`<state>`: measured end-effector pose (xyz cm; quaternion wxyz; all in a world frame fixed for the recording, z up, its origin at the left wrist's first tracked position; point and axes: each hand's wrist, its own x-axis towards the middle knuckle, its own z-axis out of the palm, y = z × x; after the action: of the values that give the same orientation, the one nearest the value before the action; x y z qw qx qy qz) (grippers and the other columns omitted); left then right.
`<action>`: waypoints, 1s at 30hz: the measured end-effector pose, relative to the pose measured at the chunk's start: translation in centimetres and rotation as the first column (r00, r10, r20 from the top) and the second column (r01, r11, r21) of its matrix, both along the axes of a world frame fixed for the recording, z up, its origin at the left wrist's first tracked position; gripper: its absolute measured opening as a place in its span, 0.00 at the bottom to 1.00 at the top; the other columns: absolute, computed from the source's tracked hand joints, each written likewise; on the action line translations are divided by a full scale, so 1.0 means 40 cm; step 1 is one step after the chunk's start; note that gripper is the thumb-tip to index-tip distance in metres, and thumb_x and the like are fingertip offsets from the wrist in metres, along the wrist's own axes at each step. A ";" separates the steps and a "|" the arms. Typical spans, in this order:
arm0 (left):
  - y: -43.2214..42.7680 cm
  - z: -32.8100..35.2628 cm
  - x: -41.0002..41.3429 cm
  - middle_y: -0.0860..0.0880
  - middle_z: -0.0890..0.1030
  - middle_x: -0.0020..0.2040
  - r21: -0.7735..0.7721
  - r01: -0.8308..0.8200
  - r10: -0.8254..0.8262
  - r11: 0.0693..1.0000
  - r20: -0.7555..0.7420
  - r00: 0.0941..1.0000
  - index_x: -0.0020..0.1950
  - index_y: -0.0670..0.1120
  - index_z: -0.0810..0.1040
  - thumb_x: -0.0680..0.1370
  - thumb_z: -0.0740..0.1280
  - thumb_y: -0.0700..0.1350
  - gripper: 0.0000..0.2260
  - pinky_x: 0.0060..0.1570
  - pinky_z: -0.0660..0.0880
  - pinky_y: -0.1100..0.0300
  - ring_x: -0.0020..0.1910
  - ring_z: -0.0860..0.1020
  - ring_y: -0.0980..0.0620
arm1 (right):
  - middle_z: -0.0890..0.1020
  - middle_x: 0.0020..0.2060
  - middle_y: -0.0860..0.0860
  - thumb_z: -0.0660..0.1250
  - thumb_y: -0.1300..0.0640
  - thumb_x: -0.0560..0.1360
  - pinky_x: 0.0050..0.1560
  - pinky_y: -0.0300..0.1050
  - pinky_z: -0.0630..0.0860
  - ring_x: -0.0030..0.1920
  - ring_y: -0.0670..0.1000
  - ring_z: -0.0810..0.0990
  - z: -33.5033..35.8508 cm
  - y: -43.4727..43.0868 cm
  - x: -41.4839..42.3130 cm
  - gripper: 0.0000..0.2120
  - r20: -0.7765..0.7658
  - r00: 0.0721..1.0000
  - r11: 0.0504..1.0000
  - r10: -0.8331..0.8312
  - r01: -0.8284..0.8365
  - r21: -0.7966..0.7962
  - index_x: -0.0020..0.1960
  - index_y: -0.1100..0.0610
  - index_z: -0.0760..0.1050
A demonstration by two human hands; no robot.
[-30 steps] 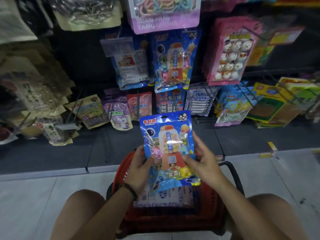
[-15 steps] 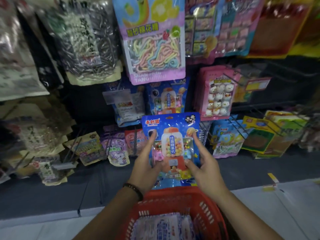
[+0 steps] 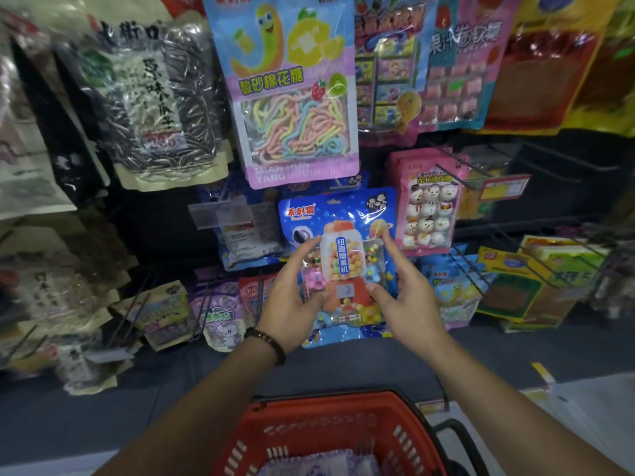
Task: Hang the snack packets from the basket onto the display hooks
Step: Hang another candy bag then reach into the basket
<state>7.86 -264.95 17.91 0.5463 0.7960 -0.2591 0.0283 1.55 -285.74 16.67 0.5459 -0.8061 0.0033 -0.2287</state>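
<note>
Gripping a glossy blue plastic snack packet printed with a gumball machine (image 3: pixel 343 255), the left hand (image 3: pixel 292 304) and right hand (image 3: pixel 405 297) each clasp one side edge, fingers wrapped round the crinkled film. It stands upright before the far display wall, just below a tall pink-and-blue bag of pastel rope candy (image 3: pixel 295 132) and left of a pink packet of round snowman sweets (image 3: pixel 429 207). Nearer, a red slotted plastic basket (image 3: pixel 309 427) holds more flat pale wrapped packets (image 3: pixel 319 465). A dark beaded bracelet (image 3: pixel 268 341) rings the left wrist.
</note>
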 end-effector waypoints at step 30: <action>-0.108 -0.049 0.270 0.46 0.67 0.73 0.057 -0.267 0.268 0.962 -0.009 0.963 0.82 0.61 0.62 0.81 0.71 0.38 0.34 0.64 0.67 0.61 0.61 0.65 0.59 | 0.72 0.63 0.53 0.72 0.56 0.81 0.58 0.34 0.69 0.57 0.46 0.74 -0.021 -0.053 0.282 0.41 -0.184 0.978 0.972 -0.093 0.049 -0.230 0.86 0.40 0.53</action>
<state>18.66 -269.26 15.94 0.5173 0.8388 -0.1452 0.0880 12.83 -287.85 15.84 0.4400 -0.8802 0.0598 -0.1675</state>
